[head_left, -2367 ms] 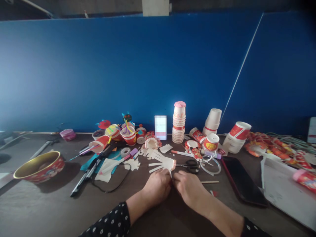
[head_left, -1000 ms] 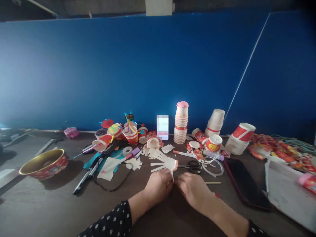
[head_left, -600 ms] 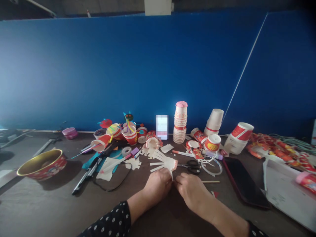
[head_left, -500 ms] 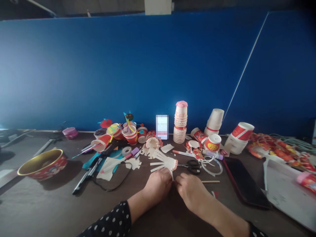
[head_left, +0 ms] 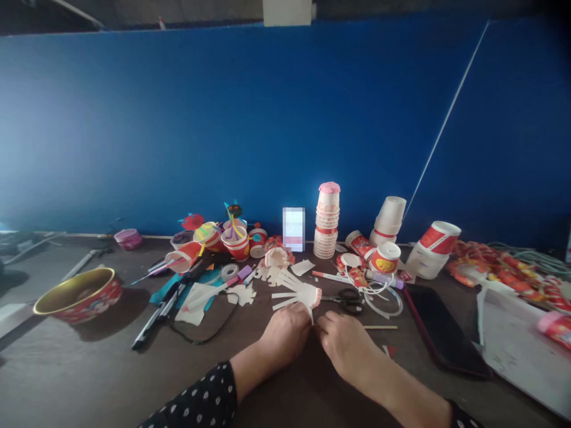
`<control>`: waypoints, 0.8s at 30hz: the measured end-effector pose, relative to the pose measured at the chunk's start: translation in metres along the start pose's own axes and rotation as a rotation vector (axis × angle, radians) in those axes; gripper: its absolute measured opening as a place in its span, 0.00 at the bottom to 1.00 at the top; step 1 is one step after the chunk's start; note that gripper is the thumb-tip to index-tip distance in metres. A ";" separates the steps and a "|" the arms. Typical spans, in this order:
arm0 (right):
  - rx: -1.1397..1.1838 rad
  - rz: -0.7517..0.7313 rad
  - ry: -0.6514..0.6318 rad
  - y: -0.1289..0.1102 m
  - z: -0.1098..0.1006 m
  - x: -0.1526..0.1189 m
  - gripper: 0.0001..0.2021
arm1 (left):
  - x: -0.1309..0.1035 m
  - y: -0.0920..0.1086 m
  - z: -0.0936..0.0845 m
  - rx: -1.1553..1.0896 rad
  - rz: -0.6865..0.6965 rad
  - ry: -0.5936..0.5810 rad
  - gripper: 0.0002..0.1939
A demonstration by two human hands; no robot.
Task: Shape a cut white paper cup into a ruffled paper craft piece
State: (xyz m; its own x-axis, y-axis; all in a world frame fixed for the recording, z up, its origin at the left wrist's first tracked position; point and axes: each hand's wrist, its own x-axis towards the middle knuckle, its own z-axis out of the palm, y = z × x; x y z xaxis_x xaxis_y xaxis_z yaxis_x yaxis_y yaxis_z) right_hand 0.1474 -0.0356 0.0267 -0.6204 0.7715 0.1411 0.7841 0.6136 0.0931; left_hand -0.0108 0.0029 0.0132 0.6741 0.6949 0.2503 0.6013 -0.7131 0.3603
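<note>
Blue wall (head_left: 250, 125) edges table (head_left: 134, 380) | left hand (head_left: 285, 331): fingers clamped on slit cup (head_left: 307, 293) | right hand (head_left: 344, 340): can't tell fingers' hold

A gold-rimmed bowl (head_left: 96, 300) stands left, a black phone (head_left: 446, 330) lies right, probably cords (head_left: 537, 260) beyond.

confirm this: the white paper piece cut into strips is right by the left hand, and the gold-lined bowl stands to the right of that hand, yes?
One side is wrong: the gold-lined bowl stands to the left of the left hand, as the head view shows.
</note>
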 end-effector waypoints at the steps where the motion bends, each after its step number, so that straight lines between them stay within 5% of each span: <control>1: 0.001 -0.001 0.004 0.000 -0.001 0.000 0.09 | 0.000 0.000 0.000 0.008 -0.003 0.008 0.08; 17: -0.020 -0.002 0.016 0.002 0.000 0.000 0.10 | -0.002 -0.007 0.009 -0.071 0.009 0.159 0.06; 24: -0.006 0.024 -0.002 0.003 0.006 0.001 0.11 | 0.001 -0.004 0.007 -0.046 -0.040 0.100 0.08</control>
State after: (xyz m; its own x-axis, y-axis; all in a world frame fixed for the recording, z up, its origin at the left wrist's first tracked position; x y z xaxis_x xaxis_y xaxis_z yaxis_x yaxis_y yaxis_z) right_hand 0.1488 -0.0319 0.0216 -0.6012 0.7865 0.1416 0.7991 0.5937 0.0952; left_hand -0.0100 0.0057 0.0059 0.6026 0.7302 0.3220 0.6052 -0.6812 0.4120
